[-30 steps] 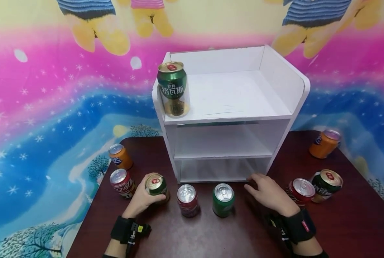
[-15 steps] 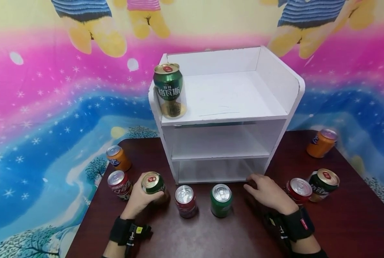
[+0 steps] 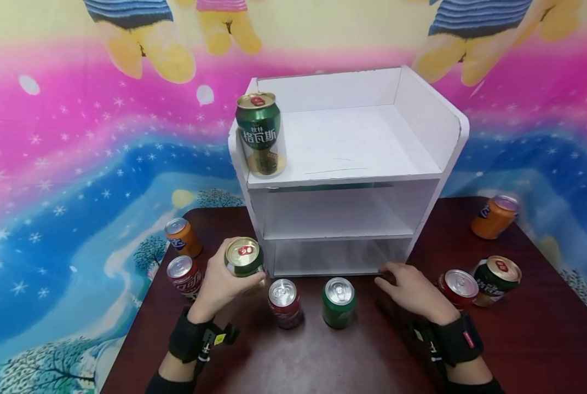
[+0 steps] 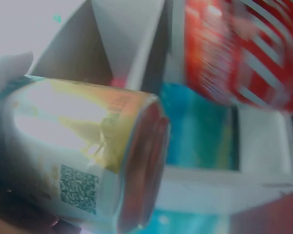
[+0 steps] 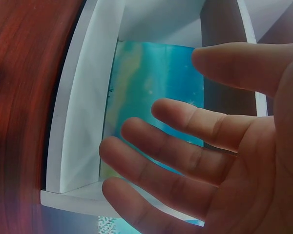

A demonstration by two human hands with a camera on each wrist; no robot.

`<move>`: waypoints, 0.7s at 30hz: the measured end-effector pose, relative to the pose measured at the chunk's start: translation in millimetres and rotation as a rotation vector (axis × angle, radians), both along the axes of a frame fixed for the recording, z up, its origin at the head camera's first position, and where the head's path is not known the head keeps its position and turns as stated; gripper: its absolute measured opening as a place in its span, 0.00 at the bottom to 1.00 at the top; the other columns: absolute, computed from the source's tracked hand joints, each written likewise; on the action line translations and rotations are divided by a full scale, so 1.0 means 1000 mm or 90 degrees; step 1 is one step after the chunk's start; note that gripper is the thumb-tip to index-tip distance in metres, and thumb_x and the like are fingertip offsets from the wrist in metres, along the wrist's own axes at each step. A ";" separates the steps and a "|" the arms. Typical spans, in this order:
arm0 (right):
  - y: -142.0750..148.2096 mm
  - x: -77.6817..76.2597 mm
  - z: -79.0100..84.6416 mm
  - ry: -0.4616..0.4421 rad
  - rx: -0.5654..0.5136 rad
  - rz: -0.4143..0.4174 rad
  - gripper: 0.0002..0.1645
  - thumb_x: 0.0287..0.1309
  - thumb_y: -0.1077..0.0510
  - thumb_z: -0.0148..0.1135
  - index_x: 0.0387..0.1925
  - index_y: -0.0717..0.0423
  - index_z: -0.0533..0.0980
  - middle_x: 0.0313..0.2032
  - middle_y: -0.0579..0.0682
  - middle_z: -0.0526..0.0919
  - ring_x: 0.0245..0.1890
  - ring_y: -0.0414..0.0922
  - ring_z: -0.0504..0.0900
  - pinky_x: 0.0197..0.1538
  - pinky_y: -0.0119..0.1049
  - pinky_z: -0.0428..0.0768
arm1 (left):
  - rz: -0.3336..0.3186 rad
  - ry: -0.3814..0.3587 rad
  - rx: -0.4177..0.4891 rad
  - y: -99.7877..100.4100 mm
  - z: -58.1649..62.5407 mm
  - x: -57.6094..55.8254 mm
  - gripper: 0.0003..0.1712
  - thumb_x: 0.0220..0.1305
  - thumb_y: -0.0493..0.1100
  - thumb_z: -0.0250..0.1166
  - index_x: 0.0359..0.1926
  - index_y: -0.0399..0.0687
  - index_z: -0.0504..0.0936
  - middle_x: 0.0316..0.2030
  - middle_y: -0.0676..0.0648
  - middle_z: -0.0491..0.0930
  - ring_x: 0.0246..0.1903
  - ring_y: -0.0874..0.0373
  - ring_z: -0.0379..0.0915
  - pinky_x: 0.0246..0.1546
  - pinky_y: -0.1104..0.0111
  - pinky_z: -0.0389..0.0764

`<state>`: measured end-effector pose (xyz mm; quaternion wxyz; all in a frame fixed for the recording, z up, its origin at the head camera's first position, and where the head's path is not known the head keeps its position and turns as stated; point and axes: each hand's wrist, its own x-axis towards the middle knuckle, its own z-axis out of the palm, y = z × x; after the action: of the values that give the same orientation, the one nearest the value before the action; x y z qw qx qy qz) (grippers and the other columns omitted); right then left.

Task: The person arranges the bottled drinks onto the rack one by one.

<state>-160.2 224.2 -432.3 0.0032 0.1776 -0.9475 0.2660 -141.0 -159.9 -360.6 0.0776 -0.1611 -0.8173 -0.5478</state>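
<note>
My left hand [image 3: 223, 282] grips a green and gold drink can [image 3: 245, 256] at the left front corner of the white shelf unit [image 3: 343, 179]. In the left wrist view that can [image 4: 73, 146] lies across the picture with its base and a square code showing, and a red can [image 4: 244, 53] is behind it. My right hand [image 3: 414, 290] holds nothing; its fingers are spread and relaxed near the unit's lower right front corner. The right wrist view shows this hand [image 5: 200, 161] in front of the shelf's compartments. A larger green and gold can [image 3: 260, 134] stands on the top shelf's left end.
A dark red can [image 3: 285, 303] and a green can [image 3: 339, 302] stand before the unit. An orange can [image 3: 183, 237] and a red can [image 3: 185, 276] are at the left. On the right are a red can [image 3: 458, 288], a green-gold can [image 3: 497, 280] and an orange can [image 3: 494, 217].
My left hand has lifted the green and gold can up and slightly right, toward the shelf unit. The right hand has stayed in place.
</note>
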 end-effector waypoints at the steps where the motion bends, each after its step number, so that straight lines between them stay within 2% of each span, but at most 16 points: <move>1: 0.000 0.000 0.000 0.001 -0.001 -0.001 0.16 0.62 0.53 0.59 0.44 0.62 0.78 0.37 0.50 0.81 0.36 0.44 0.79 0.37 0.42 0.77 | -0.002 0.008 -0.002 0.004 0.005 0.001 0.38 0.45 0.33 0.75 0.58 0.39 0.68 0.47 0.43 0.75 0.45 0.53 0.75 0.44 0.62 0.78; 8: 0.003 0.000 0.000 -0.003 -0.007 -0.004 0.17 0.63 0.53 0.59 0.45 0.62 0.78 0.37 0.50 0.81 0.37 0.44 0.79 0.38 0.43 0.76 | 0.002 0.027 -0.010 0.030 0.034 0.008 0.38 0.44 0.35 0.76 0.56 0.39 0.68 0.46 0.43 0.77 0.44 0.54 0.75 0.43 0.59 0.77; 13: 0.004 0.001 0.000 -0.009 -0.011 -0.003 0.18 0.63 0.52 0.59 0.46 0.62 0.77 0.39 0.51 0.81 0.39 0.46 0.79 0.39 0.44 0.76 | -0.026 0.046 0.003 0.049 0.054 0.011 0.37 0.44 0.33 0.76 0.56 0.37 0.68 0.46 0.44 0.77 0.44 0.55 0.75 0.44 0.60 0.77; 16: 0.004 0.002 0.000 -0.012 -0.014 -0.003 0.19 0.63 0.52 0.58 0.47 0.63 0.77 0.39 0.51 0.81 0.39 0.46 0.79 0.39 0.45 0.76 | -0.046 0.061 0.003 0.059 0.063 0.010 0.37 0.45 0.34 0.75 0.57 0.38 0.68 0.47 0.44 0.77 0.46 0.57 0.74 0.46 0.62 0.76; 21: 0.005 0.001 0.001 -0.013 -0.016 -0.004 0.18 0.63 0.52 0.58 0.47 0.62 0.77 0.39 0.51 0.81 0.39 0.46 0.79 0.39 0.45 0.77 | -0.090 0.104 0.015 0.073 0.067 -0.003 0.39 0.44 0.38 0.77 0.57 0.41 0.68 0.47 0.47 0.77 0.47 0.60 0.74 0.48 0.64 0.75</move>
<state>-159.1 228.7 -431.5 -0.0030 0.1716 -0.9447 0.2795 -144.2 -86.8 -293.2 0.1070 -0.2618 -0.7881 -0.5468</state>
